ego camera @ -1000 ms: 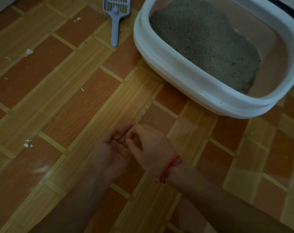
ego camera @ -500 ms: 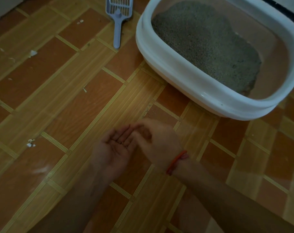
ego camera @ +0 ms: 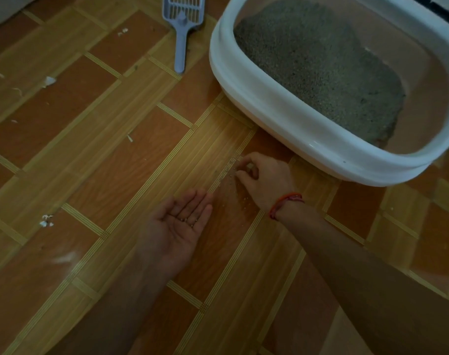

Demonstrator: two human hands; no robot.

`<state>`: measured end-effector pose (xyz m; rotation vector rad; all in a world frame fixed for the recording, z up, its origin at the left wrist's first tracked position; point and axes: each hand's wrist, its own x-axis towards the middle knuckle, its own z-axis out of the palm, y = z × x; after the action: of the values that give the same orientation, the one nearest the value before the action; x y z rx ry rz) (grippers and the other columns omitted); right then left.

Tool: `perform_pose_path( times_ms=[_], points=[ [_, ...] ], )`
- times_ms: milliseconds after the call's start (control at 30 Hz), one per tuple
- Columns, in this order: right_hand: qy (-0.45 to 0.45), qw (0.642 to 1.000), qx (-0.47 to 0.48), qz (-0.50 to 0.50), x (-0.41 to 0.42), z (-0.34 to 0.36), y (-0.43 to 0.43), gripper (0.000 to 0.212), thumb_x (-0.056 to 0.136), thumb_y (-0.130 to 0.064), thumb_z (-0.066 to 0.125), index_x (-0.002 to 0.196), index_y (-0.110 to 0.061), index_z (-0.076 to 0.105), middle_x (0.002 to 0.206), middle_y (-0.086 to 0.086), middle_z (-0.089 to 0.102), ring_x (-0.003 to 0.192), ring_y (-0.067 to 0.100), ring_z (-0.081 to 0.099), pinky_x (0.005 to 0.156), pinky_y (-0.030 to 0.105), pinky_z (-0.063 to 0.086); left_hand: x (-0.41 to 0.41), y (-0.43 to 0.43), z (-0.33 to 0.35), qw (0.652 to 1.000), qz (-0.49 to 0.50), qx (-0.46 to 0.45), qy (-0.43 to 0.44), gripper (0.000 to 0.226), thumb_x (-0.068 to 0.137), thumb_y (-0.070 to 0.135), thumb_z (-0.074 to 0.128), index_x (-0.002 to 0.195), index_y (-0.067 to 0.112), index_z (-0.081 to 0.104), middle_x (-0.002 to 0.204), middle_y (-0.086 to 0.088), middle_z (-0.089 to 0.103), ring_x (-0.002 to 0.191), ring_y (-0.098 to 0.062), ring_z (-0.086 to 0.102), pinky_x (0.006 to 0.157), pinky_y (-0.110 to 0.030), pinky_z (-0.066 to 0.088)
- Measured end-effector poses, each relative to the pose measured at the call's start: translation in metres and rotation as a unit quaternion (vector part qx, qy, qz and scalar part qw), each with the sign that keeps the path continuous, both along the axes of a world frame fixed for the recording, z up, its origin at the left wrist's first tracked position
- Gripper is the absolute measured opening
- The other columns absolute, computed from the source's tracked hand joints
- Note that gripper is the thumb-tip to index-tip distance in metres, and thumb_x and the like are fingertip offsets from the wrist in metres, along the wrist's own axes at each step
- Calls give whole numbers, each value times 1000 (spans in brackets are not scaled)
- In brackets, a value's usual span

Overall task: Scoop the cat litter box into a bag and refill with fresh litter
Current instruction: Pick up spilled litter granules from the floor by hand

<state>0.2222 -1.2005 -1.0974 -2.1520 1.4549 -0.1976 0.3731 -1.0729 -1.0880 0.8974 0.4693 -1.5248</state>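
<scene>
— Where's the litter box (ego camera: 269, 106)?
— Just beyond the right grip (ego camera: 267, 180), which pinches spilled grains (ego camera: 228, 172) on the floor (ego camera: 115, 162).
— And the left grip (ego camera: 176, 226)?
— Palm up, fingers apart, cradling a few grains; litter scoop (ego camera: 181, 34) well ahead.

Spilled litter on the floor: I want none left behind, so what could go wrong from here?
1. The left hand lies open, palm up, with a few collected grains loose on it; a tilt could drop them again.
2. The right hand pinches at the spilled grains, which are tiny and scattered over the patterned floor in dim light, so some may be missed.
</scene>
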Motion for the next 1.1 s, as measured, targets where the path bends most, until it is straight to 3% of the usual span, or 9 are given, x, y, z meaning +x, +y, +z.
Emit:
perform_pose_path(
  times_ms=[433,767,967,1100],
  points=[
    [20,999,-11,32,7,-5,-11,10,93,-30,60,97,-28,70,81,-12,52,80,8,49,71,25,42,1,-1,-3,1000,6,-2,13,51,101,23,39,80,-6,76,104,-21,73,98,-32,73,85,-46,57],
    [71,996,7,50,12,-4,-6,11,97,-31,49,98,-26,59,96,-3,61,87,18,59,74,36,51,3,1,-5,1000,10,-4,6,52,102,23,39,79,-6,76,104,-21,73,99,-32,72,86,-46,57],
    [-47,997,15,63,23,28,34,4,94,-28,56,91,-26,58,86,-11,59,80,8,54,70,27,45,2,2,-7,1000,-3,-17,7,51,102,24,38,83,-5,76,106,-21,73,103,-31,71,88,-44,57],
    [-94,988,48,110,31,30,68,3,92,-23,57,93,-23,59,88,-8,60,80,8,55,72,28,46,0,2,-9,999,-14,-32,4,48,102,25,37,89,-4,72,93,-17,73,85,-24,74,71,-33,61]
  ],
)
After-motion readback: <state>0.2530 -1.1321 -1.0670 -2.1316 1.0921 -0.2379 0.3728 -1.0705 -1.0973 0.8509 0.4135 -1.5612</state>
